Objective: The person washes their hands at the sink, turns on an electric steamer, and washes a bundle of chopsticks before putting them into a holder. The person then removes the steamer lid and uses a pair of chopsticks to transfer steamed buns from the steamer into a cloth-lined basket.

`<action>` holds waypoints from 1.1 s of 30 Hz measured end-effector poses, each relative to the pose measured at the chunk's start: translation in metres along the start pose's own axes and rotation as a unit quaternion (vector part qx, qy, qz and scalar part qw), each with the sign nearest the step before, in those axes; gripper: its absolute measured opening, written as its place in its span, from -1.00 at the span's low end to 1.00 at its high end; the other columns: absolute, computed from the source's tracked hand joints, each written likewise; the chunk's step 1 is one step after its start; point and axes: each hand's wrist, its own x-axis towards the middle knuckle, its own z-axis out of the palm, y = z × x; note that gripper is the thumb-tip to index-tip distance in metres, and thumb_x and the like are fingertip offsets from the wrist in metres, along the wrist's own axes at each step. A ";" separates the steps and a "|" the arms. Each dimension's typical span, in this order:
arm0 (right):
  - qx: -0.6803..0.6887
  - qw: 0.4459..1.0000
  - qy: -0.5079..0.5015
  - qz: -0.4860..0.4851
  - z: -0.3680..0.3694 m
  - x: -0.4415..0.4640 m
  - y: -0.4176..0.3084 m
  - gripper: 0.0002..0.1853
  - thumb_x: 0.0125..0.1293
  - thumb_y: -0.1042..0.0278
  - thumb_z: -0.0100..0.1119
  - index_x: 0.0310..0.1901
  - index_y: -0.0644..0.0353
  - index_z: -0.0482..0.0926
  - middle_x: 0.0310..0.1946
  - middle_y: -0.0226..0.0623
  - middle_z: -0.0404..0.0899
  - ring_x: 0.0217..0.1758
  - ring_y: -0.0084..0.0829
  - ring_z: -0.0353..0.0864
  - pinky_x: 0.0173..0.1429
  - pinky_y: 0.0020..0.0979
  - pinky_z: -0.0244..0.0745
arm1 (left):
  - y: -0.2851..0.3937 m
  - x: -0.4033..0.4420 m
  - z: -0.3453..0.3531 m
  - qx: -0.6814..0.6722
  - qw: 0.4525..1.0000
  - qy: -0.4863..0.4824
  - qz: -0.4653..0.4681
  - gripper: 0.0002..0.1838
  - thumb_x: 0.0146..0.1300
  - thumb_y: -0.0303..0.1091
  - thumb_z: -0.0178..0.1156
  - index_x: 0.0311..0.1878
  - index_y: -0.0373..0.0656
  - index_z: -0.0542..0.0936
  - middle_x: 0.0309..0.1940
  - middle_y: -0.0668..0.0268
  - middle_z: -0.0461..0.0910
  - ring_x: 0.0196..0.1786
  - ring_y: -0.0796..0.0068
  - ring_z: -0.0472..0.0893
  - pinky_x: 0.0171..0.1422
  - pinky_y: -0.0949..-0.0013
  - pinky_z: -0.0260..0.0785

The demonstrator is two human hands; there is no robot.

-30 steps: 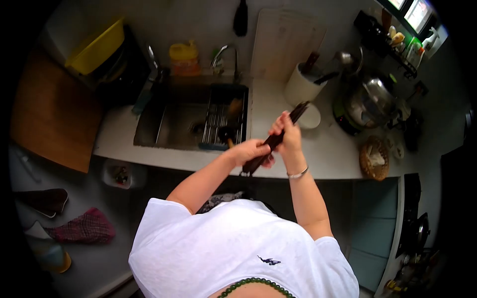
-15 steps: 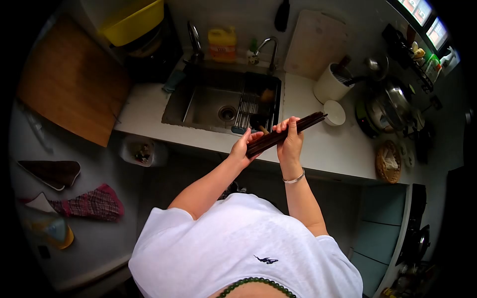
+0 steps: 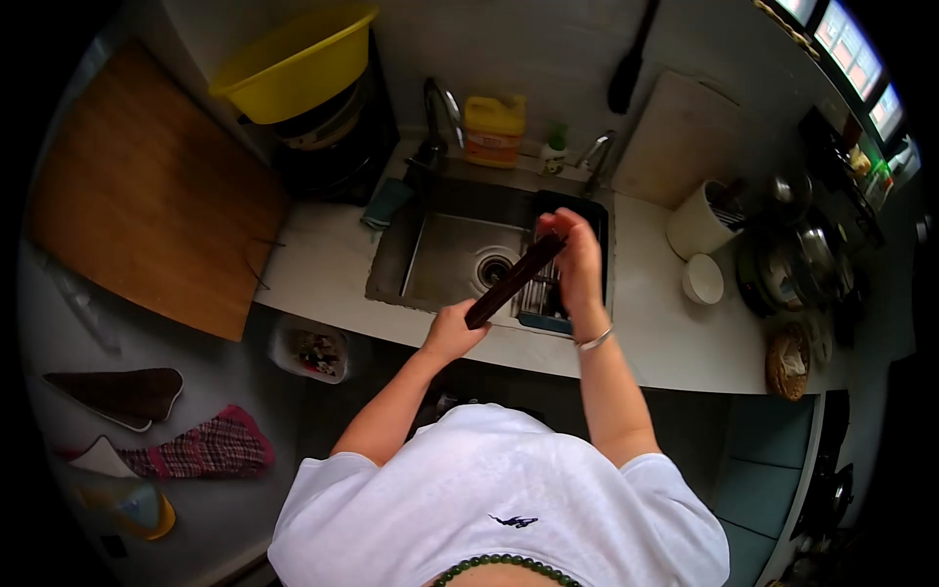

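Observation:
A bundle of dark chopsticks (image 3: 516, 281) slants up to the right over the sink (image 3: 460, 259). My left hand (image 3: 452, 333) is wrapped round its lower end. At the upper end is my right hand (image 3: 579, 259), its fingers stretched out and its palm turned toward the chopstick tips. Whether the palm touches the tips is hard to tell. Behind my right hand, a dark drain basket (image 3: 544, 305) sits in the right side of the sink, partly hidden.
On the counter (image 3: 646, 323), right of the sink, stand a white utensil holder (image 3: 693, 227) and a white bowl (image 3: 702, 281). Farther right are a glass-lidded pot (image 3: 797, 264) and a wicker basket (image 3: 786, 362). A yellow jug (image 3: 492, 132) stands behind the sink. A scrap bin (image 3: 311, 350) hangs below the counter's edge.
My right hand has let go of the chopsticks and its fingers have straightened by their upper end. The bundle now tilts more steeply and is over the sink. The camera view has shifted.

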 end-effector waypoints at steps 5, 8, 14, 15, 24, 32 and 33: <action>-0.414 0.889 -0.188 -0.059 0.020 0.067 0.027 -0.50 0.37 -0.02 -0.12 0.04 0.30 0.48 0.07 -0.14 0.48 0.20 -0.33 0.39 0.27 -0.37 0.20 | -0.041 0.034 -0.066 0.004 0.997 -0.068 -0.027 -0.75 -0.12 -0.39 0.21 -0.33 -0.29 0.55 -0.54 0.05 0.54 -0.44 0.15 0.56 -0.32 0.28 0.36; -0.299 0.926 -0.229 0.039 0.051 0.086 0.045 -0.47 0.40 -0.02 -0.20 0.19 0.26 0.32 0.13 -0.16 0.44 0.23 -0.30 0.36 0.29 -0.32 0.16 | -0.063 0.054 -0.087 -0.023 0.992 -0.112 -0.051 -0.76 -0.12 -0.39 0.20 -0.35 -0.32 0.54 -0.57 0.07 0.52 -0.48 0.22 0.54 -0.33 0.29 0.36; 0.093 0.952 0.086 0.278 0.045 0.087 0.101 -0.40 0.37 -0.16 -0.22 0.21 0.19 0.28 0.09 -0.14 0.45 0.12 -0.28 0.45 0.13 -0.27 0.33 | -0.095 0.089 -0.090 -0.044 0.985 -0.139 -0.089 -0.76 -0.10 -0.38 0.21 -0.37 -0.33 0.50 -0.63 0.18 0.45 -0.54 0.42 0.46 -0.39 0.33 0.32; 0.152 0.945 0.068 0.280 0.044 0.082 0.120 -0.47 0.34 -0.12 -0.11 0.09 0.18 0.35 0.00 -0.13 0.50 0.09 -0.24 0.48 0.08 -0.26 0.38 | -0.105 0.095 -0.083 -0.053 0.985 -0.150 -0.070 -0.76 -0.09 -0.37 0.21 -0.38 -0.33 0.47 -0.66 0.19 0.42 -0.57 0.42 0.43 -0.42 0.30 0.31; 0.089 0.971 0.159 0.156 0.055 0.131 0.168 -0.78 0.39 0.22 -0.04 -0.37 0.14 0.29 -0.54 -0.42 0.30 -0.49 -0.52 0.29 -0.34 -0.43 0.35 | -0.149 0.173 -0.075 0.015 0.994 -0.104 0.020 -0.33 0.15 -0.19 0.21 0.25 -0.32 0.23 0.17 -0.04 0.33 0.22 0.07 0.33 0.28 0.25 0.18; 0.146 0.949 0.148 0.239 0.072 0.154 0.203 -0.80 0.39 0.21 -0.06 -0.31 0.14 0.34 -0.47 -0.36 0.42 -0.41 -0.43 0.41 -0.21 -0.36 0.42 | -0.190 0.313 -0.129 0.243 0.962 0.106 0.065 -0.49 0.23 -0.31 0.08 0.18 -0.38 0.28 0.12 -0.08 0.32 0.18 -0.07 0.32 0.25 0.13 0.21; 0.133 0.948 0.147 0.250 0.074 0.155 0.204 -0.81 0.39 0.21 -0.05 -0.29 0.15 0.35 -0.42 -0.32 0.46 -0.36 -0.41 0.46 -0.18 -0.36 0.43 | -0.191 0.314 -0.131 0.244 0.962 0.105 0.066 -0.49 0.23 -0.31 0.08 0.18 -0.38 0.28 0.12 -0.08 0.32 0.18 -0.07 0.32 0.25 0.13 0.21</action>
